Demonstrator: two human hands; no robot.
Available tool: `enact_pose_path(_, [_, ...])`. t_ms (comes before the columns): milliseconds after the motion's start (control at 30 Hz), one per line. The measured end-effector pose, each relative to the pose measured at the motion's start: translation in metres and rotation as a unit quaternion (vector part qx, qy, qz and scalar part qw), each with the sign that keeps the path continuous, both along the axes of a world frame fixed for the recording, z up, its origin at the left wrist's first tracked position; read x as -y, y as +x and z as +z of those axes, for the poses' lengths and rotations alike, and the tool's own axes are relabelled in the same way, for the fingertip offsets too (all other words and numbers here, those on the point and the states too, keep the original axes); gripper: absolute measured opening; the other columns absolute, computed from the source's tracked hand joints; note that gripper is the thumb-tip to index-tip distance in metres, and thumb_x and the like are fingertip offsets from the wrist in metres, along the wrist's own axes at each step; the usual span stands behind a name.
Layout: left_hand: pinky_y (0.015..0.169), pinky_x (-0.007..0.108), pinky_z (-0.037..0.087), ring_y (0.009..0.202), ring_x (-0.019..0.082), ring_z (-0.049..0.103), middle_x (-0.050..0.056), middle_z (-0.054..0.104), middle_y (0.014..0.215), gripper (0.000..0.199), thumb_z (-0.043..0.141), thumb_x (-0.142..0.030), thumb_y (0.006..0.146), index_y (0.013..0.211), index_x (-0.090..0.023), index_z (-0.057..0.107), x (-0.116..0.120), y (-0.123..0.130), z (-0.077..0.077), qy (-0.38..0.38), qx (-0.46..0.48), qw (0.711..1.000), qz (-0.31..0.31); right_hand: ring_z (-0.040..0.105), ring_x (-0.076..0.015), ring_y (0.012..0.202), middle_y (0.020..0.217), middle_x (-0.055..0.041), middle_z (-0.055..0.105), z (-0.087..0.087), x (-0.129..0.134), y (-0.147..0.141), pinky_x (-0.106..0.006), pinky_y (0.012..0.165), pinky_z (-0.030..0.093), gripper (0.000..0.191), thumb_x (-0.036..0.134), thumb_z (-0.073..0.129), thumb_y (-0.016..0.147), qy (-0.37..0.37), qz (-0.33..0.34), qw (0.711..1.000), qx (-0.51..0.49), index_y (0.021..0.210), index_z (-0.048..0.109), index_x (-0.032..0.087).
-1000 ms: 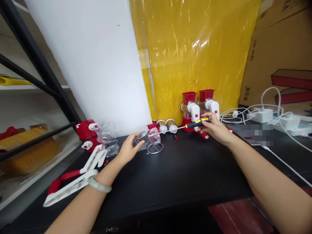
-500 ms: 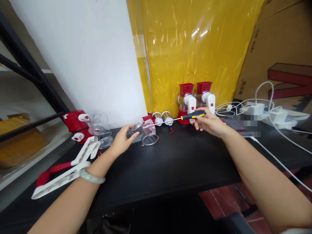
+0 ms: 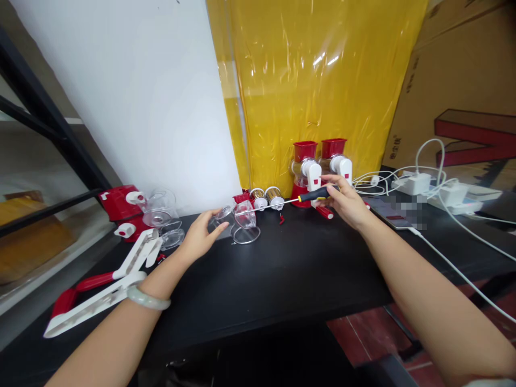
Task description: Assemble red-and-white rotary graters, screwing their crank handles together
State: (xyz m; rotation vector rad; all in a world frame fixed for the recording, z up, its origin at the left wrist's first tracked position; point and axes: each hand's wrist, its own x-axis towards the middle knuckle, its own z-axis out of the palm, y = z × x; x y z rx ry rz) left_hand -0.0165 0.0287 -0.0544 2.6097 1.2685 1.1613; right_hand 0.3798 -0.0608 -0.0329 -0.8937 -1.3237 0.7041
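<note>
My left hand (image 3: 201, 236), with a pale bangle on its wrist, is closed round the near end of a clear plastic grater body (image 3: 245, 216) lying on its side. My right hand (image 3: 347, 204) grips the black and yellow handle of a screwdriver (image 3: 309, 195) between thumb and fingers. The screwdriver's long shaft points left, its tip at or inside the clear body; the exact contact cannot be made out. Just behind stand two grating drums (image 3: 273, 198), and a small red part (image 3: 281, 219) lies on the black table (image 3: 258, 285).
Two assembled red and white rotary graters (image 3: 305, 169) stand at the back. To the left are red bases (image 3: 121, 207), more clear bodies (image 3: 160, 207) and white crank handles with red grips (image 3: 94, 278). A phone (image 3: 387, 212), white chargers (image 3: 415, 184) and cables lie right.
The fingers of my right hand have shifted on the screwdriver handle and now reach over its top. My left hand stays on the clear body. The whole view has moved slightly.
</note>
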Motion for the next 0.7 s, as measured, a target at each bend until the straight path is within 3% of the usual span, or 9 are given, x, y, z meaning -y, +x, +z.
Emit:
enact_pose_path(67, [0.102, 0.042, 0.045, 0.113, 0.026, 0.06, 0.012, 0.064, 0.121, 0.053, 0.055, -0.057, 0.086, 0.121, -0.017, 0.056, 0.001, 0.0, 0.001, 0.002, -0.002, 1.0, -0.004, 0.052, -0.0122, 0.039, 0.055, 0.0055, 0.055, -0.001, 0.001, 0.001, -0.024, 0.039, 0.04, 0.041, 0.058, 0.055, 0.084, -0.021, -0.041, 0.998, 0.051, 0.107, 0.052, 0.024])
enact_pose_path(133, [0.101, 0.042, 0.045, 0.113, 0.027, 0.061, 0.012, 0.064, 0.122, 0.053, 0.055, -0.057, 0.086, 0.121, -0.017, 0.057, 0.002, 0.001, 0.001, 0.004, -0.004, 1.0, -0.002, 0.045, -0.0117, 0.032, 0.046, 0.007, 0.048, 0.0, 0.001, 0.001, -0.024, 0.035, 0.034, 0.043, 0.063, 0.046, 0.087, -0.043, -0.053, 0.996, 0.06, 0.101, 0.053, 0.022])
enact_pose_path(233, [0.102, 0.042, 0.045, 0.113, 0.027, 0.061, 0.011, 0.064, 0.122, 0.053, 0.054, -0.058, 0.086, 0.12, -0.018, 0.057, 0.002, 0.001, 0.002, 0.004, -0.002, 1.0, 0.003, 0.058, -0.015, 0.045, 0.062, 0.0055, 0.059, 0.001, 0.0, 0.001, -0.028, 0.044, 0.045, 0.039, 0.057, 0.056, 0.08, -0.04, -0.003, 0.999, -0.031, 0.102, 0.045, 0.026])
enact_pose_path(333, [0.102, 0.043, 0.045, 0.113, 0.027, 0.061, 0.012, 0.064, 0.122, 0.053, 0.054, -0.058, 0.086, 0.12, -0.018, 0.057, 0.002, 0.001, 0.002, -0.001, 0.0, 1.0, 0.005, 0.064, -0.0156, 0.057, 0.077, 0.0068, 0.063, 0.001, -0.001, 0.0, -0.031, 0.054, 0.051, 0.055, 0.044, 0.074, 0.066, -0.023, 0.034, 0.996, -0.074, 0.105, 0.038, 0.03])
enact_pose_path(400, [0.102, 0.043, 0.045, 0.113, 0.027, 0.061, 0.012, 0.064, 0.122, 0.053, 0.054, -0.058, 0.086, 0.12, -0.018, 0.056, 0.003, 0.001, 0.002, -0.006, 0.0, 1.0, 0.007, 0.059, -0.0135, 0.047, 0.066, 0.0084, 0.059, -0.001, -0.002, 0.0, -0.027, 0.047, 0.046, 0.051, 0.048, 0.071, 0.07, -0.032, 0.003, 0.999, -0.031, 0.103, 0.038, 0.029])
enact_pose_path(533, [0.102, 0.044, 0.045, 0.113, 0.027, 0.061, 0.012, 0.065, 0.121, 0.053, 0.053, -0.06, 0.085, 0.119, -0.019, 0.057, 0.004, 0.002, 0.003, -0.004, -0.002, 1.0, 0.007, 0.034, -0.0093, 0.029, 0.042, 0.0111, 0.039, -0.005, -0.005, 0.003, -0.022, 0.034, 0.027, 0.038, 0.063, 0.044, 0.086, -0.067, -0.064, 0.995, 0.045, 0.089, 0.041, 0.025])
enact_pose_path(600, [0.102, 0.045, 0.045, 0.113, 0.027, 0.061, 0.012, 0.065, 0.121, 0.053, 0.053, -0.06, 0.085, 0.118, -0.019, 0.057, 0.004, 0.002, 0.003, -0.003, 0.0, 1.0, 0.007, 0.039, -0.0108, 0.031, 0.045, 0.0098, 0.042, -0.005, -0.007, 0.005, -0.023, 0.035, 0.031, 0.035, 0.061, 0.042, 0.086, -0.081, -0.028, 0.996, 0.006, 0.089, 0.039, 0.026])
enact_pose_path(700, [0.101, 0.045, 0.046, 0.112, 0.027, 0.061, 0.012, 0.065, 0.12, 0.054, 0.053, -0.06, 0.085, 0.118, -0.018, 0.057, 0.003, 0.002, 0.003, -0.007, 0.003, 1.0, 0.007, 0.05, -0.0137, 0.039, 0.054, 0.0093, 0.053, -0.005, -0.009, 0.006, -0.025, 0.04, 0.038, 0.037, 0.051, 0.058, 0.079, -0.076, 0.019, 0.996, -0.031, 0.096, 0.034, 0.028])
